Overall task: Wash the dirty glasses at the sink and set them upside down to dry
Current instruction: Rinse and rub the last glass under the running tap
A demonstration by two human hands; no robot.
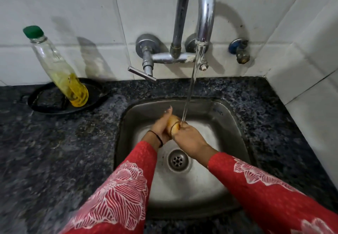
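Far to the left of the left hand, a round black tray (102,89) sits on the speckled dark granite counter (54,151). It holds a dark scrub pad (49,100) and a clear plastic bottle (60,72) with a green cap (33,32); the bottle leans and has yellow liquid pooled at its base. Behind everything runs a wall of large white glossy tiles (73,14) with thin grey joints. Beyond the hands, a chrome wall tap with a flat lever handle (141,73) carries a tall curved spout (204,14), and its thin stream of water (191,87) falls onto the hands. Both hands are together over the rounded steel sink (236,124), just beyond its ringed drain (178,160). The left hand (161,126), with a black band at the wrist, wraps the amber-tinted glass (172,124) from the left with the thumb raised. The right hand (190,138) closes on the glass's right end; whether its fingers reach inside cannot be told. The glass lies tilted between them under the stream. Red sleeves (117,193) with white flower prints cover both forearms. Beyond the right hand, a small blue-capped brass valve (239,50) juts from the tiles near the corner.
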